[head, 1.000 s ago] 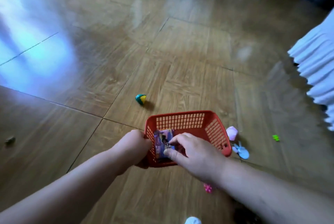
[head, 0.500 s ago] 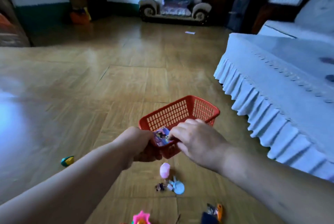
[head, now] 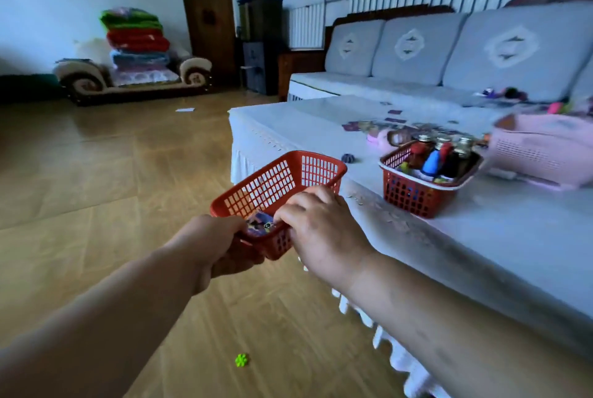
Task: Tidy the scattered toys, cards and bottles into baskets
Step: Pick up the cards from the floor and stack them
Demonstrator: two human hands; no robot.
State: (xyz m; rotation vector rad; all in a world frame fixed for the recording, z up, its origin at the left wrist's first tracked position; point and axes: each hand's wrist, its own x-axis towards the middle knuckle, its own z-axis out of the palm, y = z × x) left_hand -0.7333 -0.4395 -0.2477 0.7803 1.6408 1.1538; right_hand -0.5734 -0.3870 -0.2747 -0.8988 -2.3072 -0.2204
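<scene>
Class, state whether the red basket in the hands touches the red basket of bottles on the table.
Apart. The head view shows bare tablecloth between the held basket and the basket of bottles.

Left hand (head: 211, 246): fingers hidden under the near corner of the red basket (head: 288, 173). Right hand (head: 321, 230) covers most of the cards (head: 260, 224) inside that basket, so I cannot tell whether it pinches them or the rim. Right of the basket, the pink basket (head: 542, 153) is blurred. Beyond it, the small items (head: 510, 94) on the sofa (head: 417, 54) are too small to identify.
</scene>
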